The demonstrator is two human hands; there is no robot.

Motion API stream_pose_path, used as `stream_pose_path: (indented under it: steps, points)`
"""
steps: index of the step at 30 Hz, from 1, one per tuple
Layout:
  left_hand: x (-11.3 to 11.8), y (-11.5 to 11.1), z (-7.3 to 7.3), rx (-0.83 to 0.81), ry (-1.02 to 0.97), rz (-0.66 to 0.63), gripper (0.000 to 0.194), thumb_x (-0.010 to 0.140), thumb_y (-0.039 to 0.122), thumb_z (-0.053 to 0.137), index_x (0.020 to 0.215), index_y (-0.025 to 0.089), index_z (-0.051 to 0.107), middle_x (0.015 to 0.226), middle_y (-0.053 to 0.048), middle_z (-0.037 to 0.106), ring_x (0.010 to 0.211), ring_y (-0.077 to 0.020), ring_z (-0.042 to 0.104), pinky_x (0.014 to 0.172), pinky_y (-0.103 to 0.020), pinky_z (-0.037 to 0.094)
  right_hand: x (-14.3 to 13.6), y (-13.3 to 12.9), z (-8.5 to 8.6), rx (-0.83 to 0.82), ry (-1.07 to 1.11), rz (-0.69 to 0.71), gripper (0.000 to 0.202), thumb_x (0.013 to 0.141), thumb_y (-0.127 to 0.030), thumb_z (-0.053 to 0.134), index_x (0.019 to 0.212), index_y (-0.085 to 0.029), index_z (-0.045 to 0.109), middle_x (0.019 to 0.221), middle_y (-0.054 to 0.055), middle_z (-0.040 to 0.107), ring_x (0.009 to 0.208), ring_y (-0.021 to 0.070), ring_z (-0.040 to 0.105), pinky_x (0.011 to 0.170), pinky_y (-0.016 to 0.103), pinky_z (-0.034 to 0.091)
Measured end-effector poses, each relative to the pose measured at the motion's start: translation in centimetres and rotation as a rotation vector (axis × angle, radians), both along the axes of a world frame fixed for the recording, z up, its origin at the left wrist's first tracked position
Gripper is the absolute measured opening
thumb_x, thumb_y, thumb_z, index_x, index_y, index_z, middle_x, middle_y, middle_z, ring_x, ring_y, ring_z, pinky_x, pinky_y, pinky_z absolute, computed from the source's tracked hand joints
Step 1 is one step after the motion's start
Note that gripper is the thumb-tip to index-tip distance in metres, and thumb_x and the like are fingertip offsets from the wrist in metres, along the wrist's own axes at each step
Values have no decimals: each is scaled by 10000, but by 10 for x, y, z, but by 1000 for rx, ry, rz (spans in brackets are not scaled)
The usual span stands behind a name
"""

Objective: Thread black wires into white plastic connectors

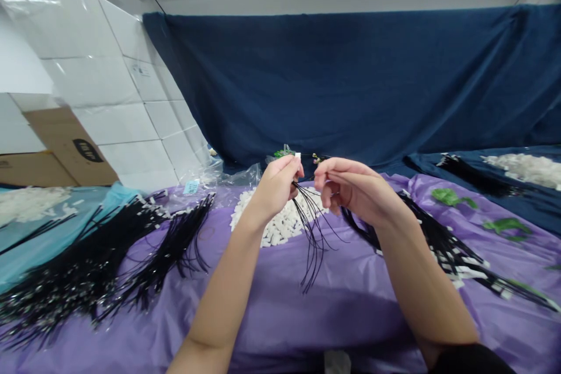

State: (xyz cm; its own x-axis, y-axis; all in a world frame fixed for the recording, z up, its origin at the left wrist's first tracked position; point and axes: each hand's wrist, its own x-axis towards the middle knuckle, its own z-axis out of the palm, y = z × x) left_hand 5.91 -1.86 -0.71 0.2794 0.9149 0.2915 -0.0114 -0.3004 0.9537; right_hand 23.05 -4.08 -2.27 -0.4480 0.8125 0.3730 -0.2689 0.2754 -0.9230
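Note:
My left hand [280,182] is raised over the middle of the table, thumb and fingers pinched on a small white plastic connector [298,156]. Thin black wires [312,234] hang loosely below these fingers. Close by on the right, my right hand [353,187] has its fingers curled together toward the left one; whatever may be between its fingertips is hidden. Behind and below both hands lies a pile of white connectors [280,225]. Part of a black wire bundle [362,228] shows under my right hand.
Large black wire bundles [83,257] with pale ends lie on the left; more wires [447,245] lie on the right. Purple sheeting [280,298] covers the table. Clear plastic bags [236,178] and green scraps [449,196] lie around. White boxes [87,79] and a blue curtain [333,82] stand behind.

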Motion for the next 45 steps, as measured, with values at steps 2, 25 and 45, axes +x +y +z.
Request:
stream_pose_path:
  steps: [2,25,45]
  points:
    - [1,0,0,-9,0,-3,317,952,319,448,673,170,439,628,39,359,429,-33,281,422,-212,209,3,4,1,-11,87,-56,190,857,-335,637,987,-201,600,870,0,618,589,90,607,439,195,427]
    - [-5,-10,5,4,76,-137,310,921,391,496,715,165,547,619,40,339,445,-44,227,434,-234,181,1,-21,5,507,-64,-791,96,773,-247,723,716,-179,683,529,-32,528,453,61,408,407,213,300]
    - [-9,-16,2,68,108,-193,321,926,428,492,748,171,565,614,48,321,469,-54,232,439,-232,200,-3,-24,1,546,-271,-935,131,820,-264,648,732,-166,643,532,-42,483,474,66,370,456,225,307]
